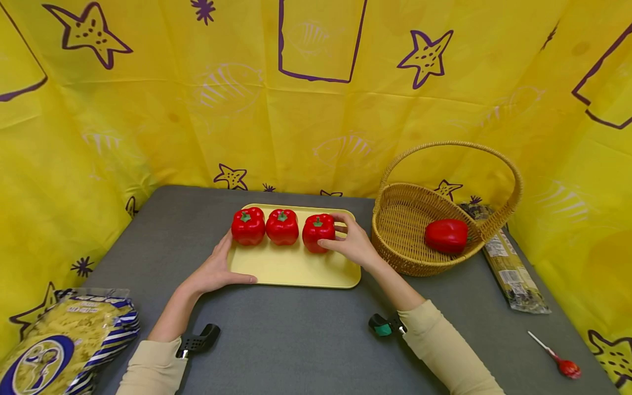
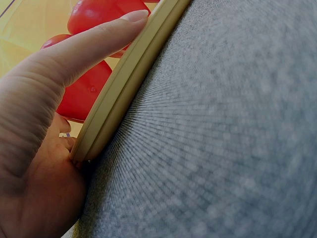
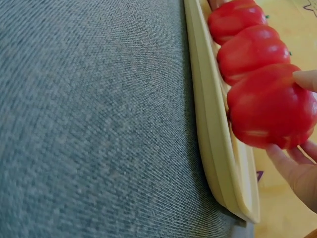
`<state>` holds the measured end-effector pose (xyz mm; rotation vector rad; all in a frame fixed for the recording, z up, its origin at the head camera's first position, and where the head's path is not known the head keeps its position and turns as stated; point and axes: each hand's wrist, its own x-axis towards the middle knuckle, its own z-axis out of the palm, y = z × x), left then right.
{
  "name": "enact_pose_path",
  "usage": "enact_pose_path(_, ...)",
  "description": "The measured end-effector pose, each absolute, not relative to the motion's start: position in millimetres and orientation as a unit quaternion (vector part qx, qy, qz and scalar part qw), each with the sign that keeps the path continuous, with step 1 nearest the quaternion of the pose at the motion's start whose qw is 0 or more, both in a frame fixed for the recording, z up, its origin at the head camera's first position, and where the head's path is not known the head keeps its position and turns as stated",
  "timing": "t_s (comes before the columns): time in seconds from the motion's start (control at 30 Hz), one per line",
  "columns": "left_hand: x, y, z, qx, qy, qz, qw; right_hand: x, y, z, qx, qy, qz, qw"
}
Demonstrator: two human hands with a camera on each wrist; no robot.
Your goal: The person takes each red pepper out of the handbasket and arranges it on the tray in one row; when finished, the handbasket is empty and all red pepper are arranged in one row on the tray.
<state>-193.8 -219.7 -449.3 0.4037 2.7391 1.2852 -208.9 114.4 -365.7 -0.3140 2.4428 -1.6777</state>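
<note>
On a pale yellow tray [image 1: 291, 269] stand three red bell peppers in a row, stems up: the left pepper [image 1: 248, 226], the middle pepper [image 1: 282, 227] and the right pepper [image 1: 316, 233]. My right hand [image 1: 353, 241] holds the right pepper from its right side, thumb at the front and fingers behind. In the right wrist view this pepper [image 3: 272, 106] sits close over the tray. At the tray's left end, my left hand [image 1: 217, 269] rests against the corner, its straight thumb [image 2: 99, 39] lying along the front rim and its fingers by the left edge.
A wicker basket [image 1: 400, 225] with a tall handle stands at the back right, another red bell pepper [image 1: 446, 236] lying inside. Beside it lies a long clear package [image 1: 513, 274]. A lollipop [image 1: 563, 362] is at front right, a pasta bag [image 1: 74, 340] at front left. Yellow cloth [image 1: 296, 120] hangs behind.
</note>
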Motion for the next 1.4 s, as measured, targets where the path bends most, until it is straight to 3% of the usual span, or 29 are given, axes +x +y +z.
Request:
enact_pose_path(0.37,-193.0,-219.5,-447.5,0.135,0.894,0.426,0.043,-216.5,109.0,-378.1,-0.089,0.807,-0.578,0.088)
enact_pose_path(0.67,-192.4,-219.0,-447.5,0.127,0.895,0.425,0.049,-238.6,114.4,-412.2,-0.087,0.804,-0.581,0.088)
enact_pose_path(1.4,-192.2,-219.6,-447.5,0.128,0.893,0.428,0.048,-228.1,117.7,-404.8,-0.152,0.817,-0.553,0.05)
